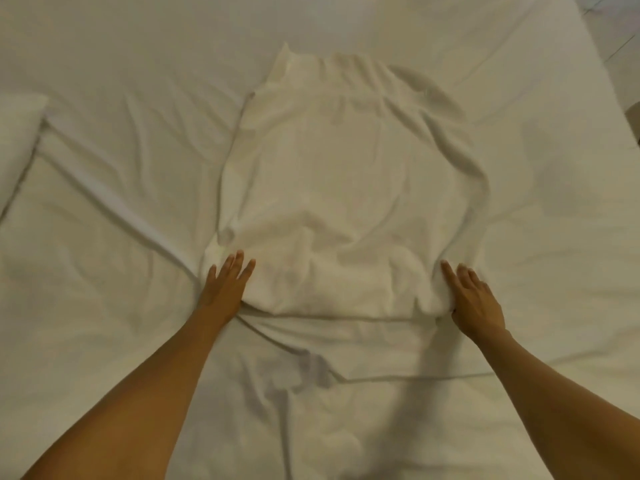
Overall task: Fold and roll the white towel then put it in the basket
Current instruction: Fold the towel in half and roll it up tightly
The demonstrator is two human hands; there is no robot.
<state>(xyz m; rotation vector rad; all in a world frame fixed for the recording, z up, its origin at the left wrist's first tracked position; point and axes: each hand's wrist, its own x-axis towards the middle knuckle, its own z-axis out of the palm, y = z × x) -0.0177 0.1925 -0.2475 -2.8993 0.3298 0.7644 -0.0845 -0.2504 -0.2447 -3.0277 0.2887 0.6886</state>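
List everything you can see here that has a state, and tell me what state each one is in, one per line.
white towel: spread lengthwise on the bed, wrinkled, near end bunched, not rolled.
left hand: flat, fingers extended, resting at the towel's near left corner.
right hand: fingers extended, pressed against the towel's near right corner.
bed sheet: creased, pulled into folds near the hands.
pillow: lying at the left edge, partly out of view.

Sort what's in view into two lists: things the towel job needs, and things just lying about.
Needed for the job:
- white towel, spread on the bed
- left hand, flat at its near left corner
- right hand, flat at its near right corner

Just lying about:
- wrinkled bed sheet
- pillow at the left edge

No basket is in view.
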